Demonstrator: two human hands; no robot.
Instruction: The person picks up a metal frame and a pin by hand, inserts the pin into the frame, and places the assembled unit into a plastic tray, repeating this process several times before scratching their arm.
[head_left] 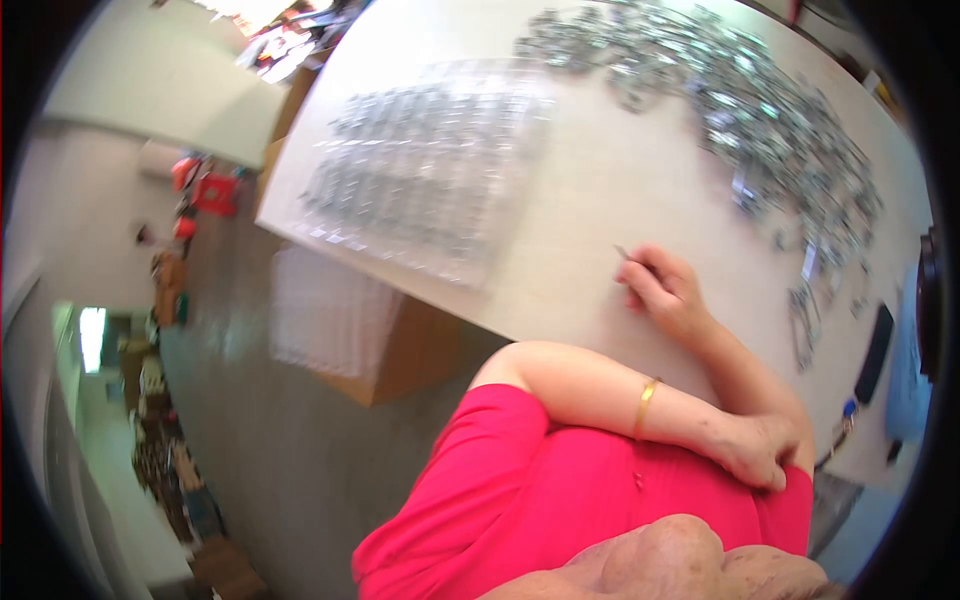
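My right hand is over the pale table, thumb and forefinger pinched on a small thin metal piece. My left forearm, with a gold bracelet, crosses in front of the pink shirt. At its end my left hand is curled against the inner bend of my right arm, some of its fingers hidden. A large heap of small shiny metal parts spreads over the far and right side of the table. To the left lies a clear plastic tray with rows of metal pieces, blurred.
Below the table's left edge, more clear trays stand on a cardboard box. A black strip and a blue object are at the right. Boxes and a red item stand farther off at the left.
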